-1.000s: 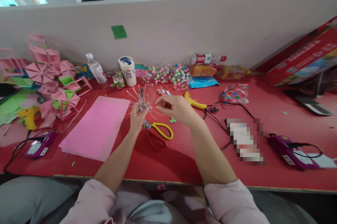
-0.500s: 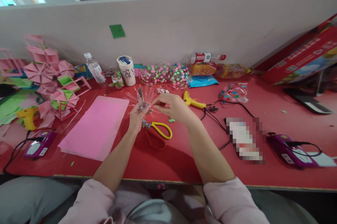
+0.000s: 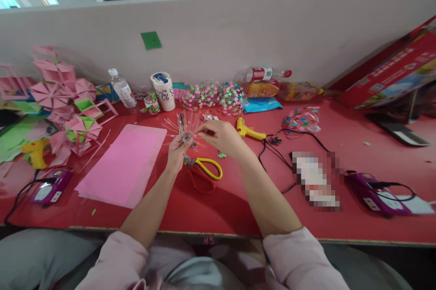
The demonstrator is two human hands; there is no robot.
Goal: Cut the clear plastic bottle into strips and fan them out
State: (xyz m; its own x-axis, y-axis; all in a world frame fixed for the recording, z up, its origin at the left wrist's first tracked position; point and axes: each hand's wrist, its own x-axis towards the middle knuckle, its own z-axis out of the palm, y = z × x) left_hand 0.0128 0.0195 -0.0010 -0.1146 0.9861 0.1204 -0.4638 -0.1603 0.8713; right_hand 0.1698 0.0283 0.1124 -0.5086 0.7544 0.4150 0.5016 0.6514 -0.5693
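My left hand (image 3: 177, 150) is closed around the neck of a clear plastic bottle piece (image 3: 187, 136), whose thin cut strips fan outward. Close on its right side, my right hand (image 3: 220, 135) has thumb and fingers pinched together near the strips. Whether a strip or some tiny thing sits in that pinch is too small to make out. Below the hands lie scissors (image 3: 208, 168) with one yellow and one red handle. A small green star cutout (image 3: 221, 155) rests on the table under my right hand.
Pink paper sheets (image 3: 126, 163) lie to the left, beside pink and green paper crafts (image 3: 64, 95). A yellow glue gun (image 3: 250, 130) with a black cord lies right of my hands. Star-covered clear pieces (image 3: 204, 95), a cup (image 3: 163, 91) and bottles (image 3: 122, 90) line the partition.
My right hand's fingers have shifted slightly, and the bottle piece's round centre has tilted a little more into view. My left hand keeps its hold.
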